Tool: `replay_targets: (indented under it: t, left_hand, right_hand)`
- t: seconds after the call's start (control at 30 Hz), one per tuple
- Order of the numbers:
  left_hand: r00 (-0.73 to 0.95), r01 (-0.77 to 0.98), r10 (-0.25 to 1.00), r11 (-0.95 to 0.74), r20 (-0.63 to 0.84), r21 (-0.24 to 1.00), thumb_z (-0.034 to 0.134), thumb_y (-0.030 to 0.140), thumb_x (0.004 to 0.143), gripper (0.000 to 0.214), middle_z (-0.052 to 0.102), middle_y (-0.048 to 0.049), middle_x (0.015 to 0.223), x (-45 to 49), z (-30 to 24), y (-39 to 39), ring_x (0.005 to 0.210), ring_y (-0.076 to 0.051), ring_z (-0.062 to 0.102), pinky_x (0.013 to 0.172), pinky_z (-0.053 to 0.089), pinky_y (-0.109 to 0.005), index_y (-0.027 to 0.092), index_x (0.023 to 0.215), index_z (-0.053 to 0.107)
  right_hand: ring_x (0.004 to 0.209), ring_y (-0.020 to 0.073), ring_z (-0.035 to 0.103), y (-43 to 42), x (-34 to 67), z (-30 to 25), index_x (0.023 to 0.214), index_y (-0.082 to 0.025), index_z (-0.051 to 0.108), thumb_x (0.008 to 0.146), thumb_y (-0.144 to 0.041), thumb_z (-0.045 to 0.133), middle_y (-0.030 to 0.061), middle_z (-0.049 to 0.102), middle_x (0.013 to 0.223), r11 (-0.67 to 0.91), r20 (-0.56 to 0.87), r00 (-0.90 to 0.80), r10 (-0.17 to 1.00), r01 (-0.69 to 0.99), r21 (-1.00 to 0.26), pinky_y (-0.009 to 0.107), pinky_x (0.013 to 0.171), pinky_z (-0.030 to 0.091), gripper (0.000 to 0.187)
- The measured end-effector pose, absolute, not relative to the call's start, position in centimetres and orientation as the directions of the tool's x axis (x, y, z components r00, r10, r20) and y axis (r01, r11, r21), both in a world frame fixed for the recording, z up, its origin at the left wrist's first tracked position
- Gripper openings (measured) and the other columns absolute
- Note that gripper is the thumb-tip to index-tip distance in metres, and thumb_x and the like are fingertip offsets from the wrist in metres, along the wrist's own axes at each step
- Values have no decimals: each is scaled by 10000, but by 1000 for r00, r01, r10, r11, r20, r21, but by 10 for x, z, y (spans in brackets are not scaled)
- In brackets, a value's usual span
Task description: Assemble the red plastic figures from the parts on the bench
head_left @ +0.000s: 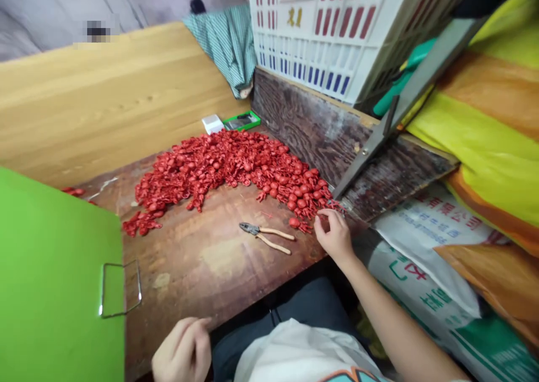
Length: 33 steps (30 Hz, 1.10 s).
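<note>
A large heap of small red plastic figures (219, 160), round-bodied with thin limbs, curves across the wooden tabletop (185, 264). At the heap's right end is my right hand (334, 236), its fingers curled in close to a few red pieces; whatever lies between the fingertips is hidden. My left hand (183, 348) is closed in a loose fist at the table's front edge, and I cannot see inside it. Between the hands and the heap, pliers (266, 235) with pale handles lie flat, jaws pointing left.
A green panel (59, 275) with a metal handle stands at the left. Behind the heap are a small white box (213, 124) and a green-rimmed tray (242, 120). A metal strut (391, 118) slants down beside a white crate (320, 34). Printed sacks (425, 258) lie at the right.
</note>
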<state>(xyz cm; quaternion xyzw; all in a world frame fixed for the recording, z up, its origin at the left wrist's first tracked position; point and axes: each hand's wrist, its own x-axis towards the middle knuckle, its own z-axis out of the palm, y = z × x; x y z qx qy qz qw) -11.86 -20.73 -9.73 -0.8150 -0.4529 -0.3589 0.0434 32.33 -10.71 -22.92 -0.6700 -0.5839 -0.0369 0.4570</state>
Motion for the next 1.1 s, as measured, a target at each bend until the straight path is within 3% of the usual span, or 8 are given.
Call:
replay_targets:
  t: [0.1,0.23,0.4,0.47,0.67,0.83,1.0,1.1]
  left_hand:
    - [465,762,720,-622,516,182,654,174,988,263,702,3,677,-118,-113,-176,562,-133,650,583,496,-259,232,739,716]
    - [323,775,822,-514,469,368,567,244,1023,446,595,1,566,-117,-133,-120,486,-119,567,521,423,-258,229,583,636]
    - [3,780,846,-336,534,528,410,337,1117,534,636,-19,624,-110,-163,-8,598,-136,642,631,509,-256,192,663,652]
    - [-148,770,823,-252,548,586,469,389,1119,476,644,-1,671,-114,-174,32,631,-137,637,672,537,-281,175,736,654]
    - [-490,702,711,-21,504,712,494,447,1053,356,683,-111,1021,-144,-203,87,804,-205,655,843,567,-392,150,1117,680]
    - [-372,703,819,-60,438,708,667,564,880,630,641,-219,1326,-146,-219,103,1199,-398,607,1065,493,-573,147,1352,662]
    - [-260,641,880,-150,397,753,712,507,827,402,663,-224,1338,-143,-221,113,1331,-483,488,1171,353,-690,202,1071,808]
    - [-280,548,878,-185,387,816,713,498,818,373,675,-223,1313,-145,-220,116,1341,-479,477,1200,322,-678,204,1023,820]
  right_hand:
    - [998,307,724,-41,337,-217,1069,-212,713,1021,-267,579,142,765,1045,160,555,188,811,839,-519,483,953,604,152]
    - [992,254,734,48,341,-207,1067,-172,734,1032,-274,645,96,775,1041,222,460,9,888,868,-445,453,959,602,140]
    - [976,211,733,89,337,-209,1149,-168,719,1037,-420,713,54,752,1087,240,330,-119,936,903,-356,436,924,623,276]
    - [972,218,740,90,336,-210,1166,-165,717,1030,-381,715,56,759,1069,235,309,-131,942,915,-328,441,929,621,256]
    - [1152,342,754,77,339,-208,1243,-137,727,938,-225,595,203,785,1211,250,310,-159,937,926,-282,517,1035,597,345]
    - [1294,312,686,60,337,-191,1305,-161,694,1002,-303,502,180,746,1339,292,276,-217,936,918,-268,494,1159,522,386]
    - [1113,284,723,83,302,-172,1096,-205,750,1032,-325,531,127,797,1122,247,171,-207,963,933,-261,424,1039,551,258]
    - [1080,282,728,116,274,-169,1165,-180,728,1042,-395,599,128,783,1109,118,137,-83,987,954,-274,434,1006,556,279]
